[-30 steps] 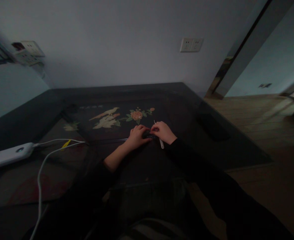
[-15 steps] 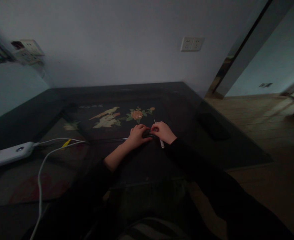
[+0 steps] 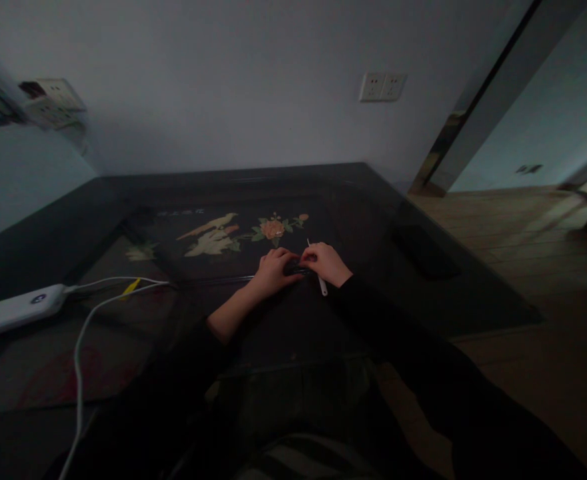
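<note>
Near the middle of the dark table, my left hand (image 3: pixel 273 268) rests with thumb and fingers curled round a small dark object (image 3: pixel 298 268). What that object is cannot be made out in the dim light. Close against it, my right hand (image 3: pixel 327 262) is closed, thumb and forefinger pinched at the object's right side. A slim white-handled tool (image 3: pixel 323 287) passes through this hand. Its handle end sticks out below the palm and a thin tip shows above the fingers. The tool's middle is hidden by the hand.
A dark, glossy table (image 3: pixel 253 183) with a bird-and-flower picture (image 3: pixel 272 230) stands against the wall. On the left lie a white power strip (image 3: pixel 43 303), a white cable (image 3: pixel 79 373) and a yellow tag (image 3: pixel 132 287). A flat black object (image 3: pixel 426 252) lies on the right.
Both hands stay in nearly the same place and grip. The view has shifted very slightly.
</note>
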`<action>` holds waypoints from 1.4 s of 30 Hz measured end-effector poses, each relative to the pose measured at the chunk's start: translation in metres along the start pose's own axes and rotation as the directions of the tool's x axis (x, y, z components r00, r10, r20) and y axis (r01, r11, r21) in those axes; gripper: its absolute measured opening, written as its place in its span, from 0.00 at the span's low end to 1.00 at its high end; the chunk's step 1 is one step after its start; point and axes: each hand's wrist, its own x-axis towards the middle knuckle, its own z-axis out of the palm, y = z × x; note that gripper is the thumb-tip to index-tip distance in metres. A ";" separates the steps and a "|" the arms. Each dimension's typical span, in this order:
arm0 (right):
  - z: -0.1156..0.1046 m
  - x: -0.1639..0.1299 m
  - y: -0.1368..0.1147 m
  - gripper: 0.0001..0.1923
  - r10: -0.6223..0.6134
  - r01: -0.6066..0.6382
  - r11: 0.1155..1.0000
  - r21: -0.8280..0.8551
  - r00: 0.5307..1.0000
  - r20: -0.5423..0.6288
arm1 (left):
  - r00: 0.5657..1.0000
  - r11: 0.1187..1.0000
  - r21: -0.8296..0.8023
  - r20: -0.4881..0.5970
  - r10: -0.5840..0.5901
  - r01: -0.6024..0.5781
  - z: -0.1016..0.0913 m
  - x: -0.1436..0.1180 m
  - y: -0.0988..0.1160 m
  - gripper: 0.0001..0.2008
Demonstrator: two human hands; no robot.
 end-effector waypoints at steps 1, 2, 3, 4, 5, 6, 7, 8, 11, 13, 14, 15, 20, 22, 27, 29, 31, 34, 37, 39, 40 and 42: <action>0.000 0.000 0.000 0.03 0.001 -0.001 1.000 0.007 1.000 -0.002 | 1.000 1.000 -0.004 0.000 0.001 -0.001 0.000 0.000 0.000 0.23; 0.000 0.000 0.000 0.03 0.001 -0.001 1.000 0.016 1.000 -0.003 | 1.000 1.000 -0.006 0.001 0.001 -0.001 0.000 0.000 0.000 0.23; 0.000 0.000 0.000 0.02 -0.001 0.001 1.000 0.025 1.000 -0.001 | 1.000 1.000 -0.005 0.003 0.000 0.000 0.000 0.000 -0.001 0.23; 0.000 0.000 0.000 0.02 -0.002 0.002 1.000 0.030 1.000 0.001 | 1.000 1.000 -0.001 0.005 -0.003 0.003 0.000 0.000 -0.001 0.23; 0.000 0.000 0.000 0.02 -0.002 0.002 1.000 0.029 1.000 0.003 | 1.000 1.000 0.005 0.008 -0.006 0.006 0.000 0.000 0.000 0.23; 0.001 0.000 0.000 0.02 -0.004 0.003 1.000 0.023 1.000 0.004 | 1.000 1.000 0.011 0.013 -0.007 0.007 0.000 0.000 0.000 0.23; 0.001 0.000 0.000 0.02 -0.004 0.004 1.000 0.013 1.000 0.006 | 1.000 1.000 0.015 0.017 -0.008 0.008 0.000 0.000 0.000 0.23; 0.001 0.000 0.000 0.02 -0.006 0.006 1.000 0.001 1.000 0.009 | 1.000 1.000 0.019 0.020 -0.009 0.009 0.000 0.000 0.000 0.23; 0.000 0.001 -0.002 0.03 -0.013 0.014 0.999 -0.038 1.000 0.025 | 0.999 1.000 0.026 0.028 -0.016 0.016 -0.001 0.000 0.001 0.23; -0.002 0.000 -0.004 0.03 -0.019 0.021 0.997 -0.074 0.999 0.036 | 0.999 0.999 0.029 0.028 -0.020 0.019 -0.002 0.000 0.002 0.23; -0.003 0.000 -0.005 0.03 -0.022 0.026 0.995 -0.097 0.999 0.041 | 0.999 0.999 0.028 0.027 -0.020 0.019 -0.002 0.000 0.002 0.23; -0.004 0.000 -0.006 0.04 -0.023 0.029 0.992 -0.120 0.999 0.049 | 0.999 0.999 0.027 0.026 -0.019 0.018 -0.002 0.000 0.002 0.23; -0.014 -0.005 -0.014 0.07 -0.036 0.062 0.972 -0.227 0.993 0.116 | 0.999 0.999 0.024 0.029 -0.023 0.022 -0.001 0.001 0.002 0.24; -0.019 -0.007 -0.020 0.09 -0.050 0.091 0.956 -0.279 0.987 0.152 | 1.000 1.000 0.021 0.019 -0.016 0.015 0.000 0.000 0.001 0.23; -0.028 -0.014 -0.033 0.11 -0.064 0.158 0.902 -0.403 0.969 0.239 | 1.000 1.000 0.010 -0.024 0.019 -0.019 0.002 0.000 -0.002 0.22; -0.029 -0.016 -0.036 0.12 -0.072 0.177 0.884 -0.433 0.966 0.249 | 1.000 1.000 0.011 -0.021 0.021 -0.020 0.003 0.000 -0.003 0.22; -0.029 -0.019 -0.039 0.12 -0.084 0.195 0.868 -0.458 0.964 0.251 | 1.000 1.000 0.009 -0.020 0.022 -0.022 0.003 0.000 -0.003 0.22; -0.028 -0.023 -0.044 0.13 -0.091 0.215 0.836 -0.504 0.962 0.258 | 0.999 1.000 0.007 -0.023 0.023 -0.023 0.003 0.000 -0.003 0.23; -0.028 -0.027 -0.049 0.13 -0.099 0.243 0.802 -0.546 0.955 0.280 | 1.000 1.000 0.005 -0.025 0.012 -0.012 0.004 0.001 -0.003 0.23; -0.029 -0.029 -0.052 0.13 -0.106 0.263 0.784 -0.562 0.949 0.296 | 1.000 1.000 0.006 -0.021 0.005 -0.005 0.004 0.001 -0.003 0.23; -0.029 -0.029 -0.053 0.13 -0.105 0.267 0.778 -0.569 0.948 0.300 | 1.000 1.000 0.006 -0.018 0.004 -0.004 0.004 0.001 -0.002 0.23; -0.029 -0.030 -0.055 0.14 -0.103 0.269 0.773 -0.575 0.947 0.305 | 1.000 1.000 0.005 -0.013 0.004 -0.004 0.003 0.001 -0.001 0.22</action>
